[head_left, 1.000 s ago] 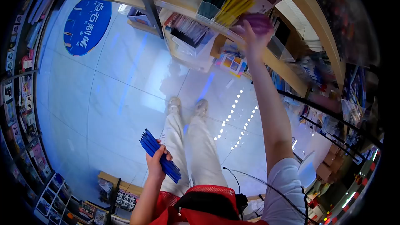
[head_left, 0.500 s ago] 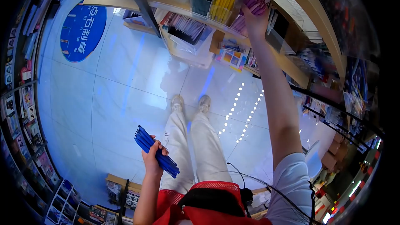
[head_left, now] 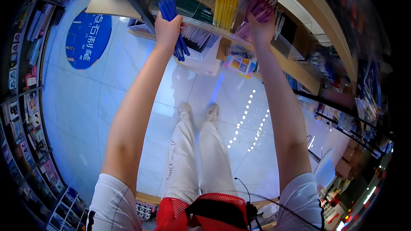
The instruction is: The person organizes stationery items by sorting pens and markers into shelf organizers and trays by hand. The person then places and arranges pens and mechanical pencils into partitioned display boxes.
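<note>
My left hand [head_left: 168, 30] is closed around a bundle of blue pens [head_left: 167, 5], held up at the left part of the shelf's front edge. Just right of it, dark green pens [head_left: 188, 5] lie slanted on their side. Yellow pens [head_left: 227, 1] stand bunched in a clear holder between my two hands. At the right, my right hand [head_left: 261, 26] is closed on pink-purple pens [head_left: 262, 5] in the neighbouring clear compartment. Its fingertips are partly hidden among those pens.
Below the shelf is a box of thin packets [head_left: 197, 36] and a colourful card [head_left: 240, 65]. A dark upright post [head_left: 130, 0] stands left of my left hand. More stocked racks [head_left: 25, 115] line the left side. A blue round floor sign [head_left: 88, 38] lies beyond.
My left hand has risen from near my waist to the shelf, carrying the blue pens. The green pens, upright before, now lie slanted. My right hand stays at the pink-purple pens.
</note>
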Tool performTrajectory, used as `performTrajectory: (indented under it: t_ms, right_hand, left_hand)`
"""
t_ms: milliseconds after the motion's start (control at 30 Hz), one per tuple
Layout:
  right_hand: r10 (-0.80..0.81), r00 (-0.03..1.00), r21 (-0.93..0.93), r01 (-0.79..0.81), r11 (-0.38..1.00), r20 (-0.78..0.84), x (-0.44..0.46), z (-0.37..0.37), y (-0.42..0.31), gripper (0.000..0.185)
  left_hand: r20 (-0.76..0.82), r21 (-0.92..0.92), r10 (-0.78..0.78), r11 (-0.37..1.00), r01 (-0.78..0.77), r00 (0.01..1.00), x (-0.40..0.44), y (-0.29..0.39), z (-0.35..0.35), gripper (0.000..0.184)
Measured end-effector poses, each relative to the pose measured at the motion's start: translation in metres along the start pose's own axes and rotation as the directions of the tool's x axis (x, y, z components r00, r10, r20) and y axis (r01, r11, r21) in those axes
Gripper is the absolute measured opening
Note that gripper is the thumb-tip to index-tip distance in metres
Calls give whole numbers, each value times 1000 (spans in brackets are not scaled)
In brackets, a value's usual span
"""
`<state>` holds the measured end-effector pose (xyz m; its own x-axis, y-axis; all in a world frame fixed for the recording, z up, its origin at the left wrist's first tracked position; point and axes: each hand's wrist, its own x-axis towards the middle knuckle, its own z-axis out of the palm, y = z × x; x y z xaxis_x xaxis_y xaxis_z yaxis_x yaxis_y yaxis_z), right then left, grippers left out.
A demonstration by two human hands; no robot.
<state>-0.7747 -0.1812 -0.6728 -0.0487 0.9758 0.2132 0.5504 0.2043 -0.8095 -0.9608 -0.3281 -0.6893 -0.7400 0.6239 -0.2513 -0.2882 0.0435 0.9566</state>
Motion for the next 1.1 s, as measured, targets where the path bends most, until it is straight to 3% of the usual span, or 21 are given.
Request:
performTrajectory:
  t_ms: [67, 200, 500, 567, 700, 867, 1033, 1100]
  right_hand:
    - [-17, 1000, 25, 17, 1000, -18, 0, 3, 7, 62]
    - [-53, 998, 91, 55, 994, -23, -2, 3, 8, 61]
    - [58, 997, 83, -54, 995, -53, -12, 10, -1, 70]
    - [67, 995, 109, -58, 992, -81, -17, 10, -4, 70]
    - [36, 997, 229, -18, 973, -71, -25, 7, -2, 62]
    - [-134, 985, 236, 157, 959, -111, -46, 2, 12, 53]
    - [10, 1000, 322, -13, 947, 10, -61, -4, 41, 53]
    - [47, 996, 312, -69, 948, 78, -62, -7, 47, 55]
  left_hand:
    - [-64, -102, -47, 994, 40, 997, 9, -2, 9, 20]
    - [-95, -16, -5, 1000, 4, 995, 9, -5, 7, 17]
    - [109, 176, 12, 984, -31, 994, 24, 3, 12, 28]
    - [237, 423, 339, 808, -411, 911, 25, 2, 17, 33]
    - [428, 519, 462, 578, -630, 777, 9, 7, 35, 38]
    - [638, 576, 334, 390, -718, 693, -3, 27, 53, 39]
    - [810, 519, 243, 126, -845, 534, -5, 32, 73, 43]
    - [811, 551, 176, 90, -830, 558, -9, 31, 77, 44]
